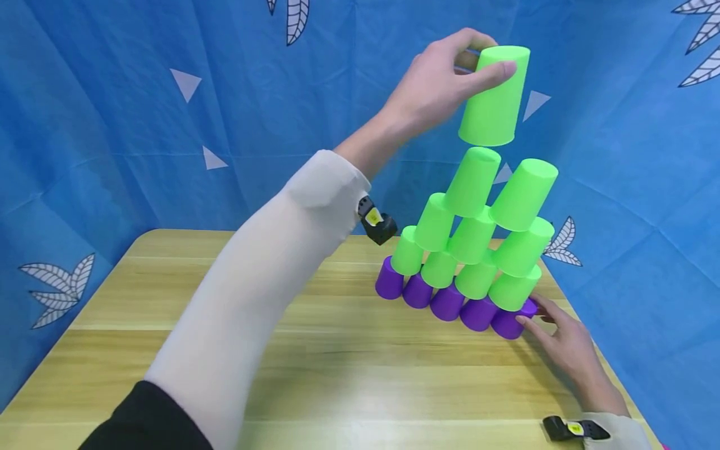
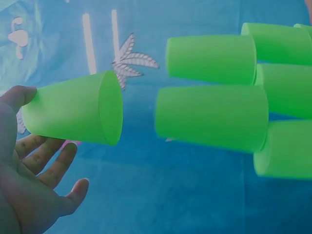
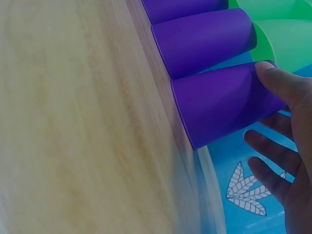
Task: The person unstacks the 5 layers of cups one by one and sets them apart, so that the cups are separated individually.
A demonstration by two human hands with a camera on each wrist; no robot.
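left hand (image 1: pixel 434 82) pinches green cup (image 1: pixel 496 100) above stack (image 1: pixel 471 240), right hand (image 1: pixel 569 347) grips end purple cup (image 1: pixel 508 325). looks like topping step; next move likely calls for centring, gentle lowering.

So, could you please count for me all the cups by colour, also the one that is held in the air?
Purple cups: 5
Green cups: 10 (9 stacked, 1 in the left hand)
Total: 15

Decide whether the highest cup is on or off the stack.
Off: the left wrist view shows blue backdrop between the held cup and the stacked cups.
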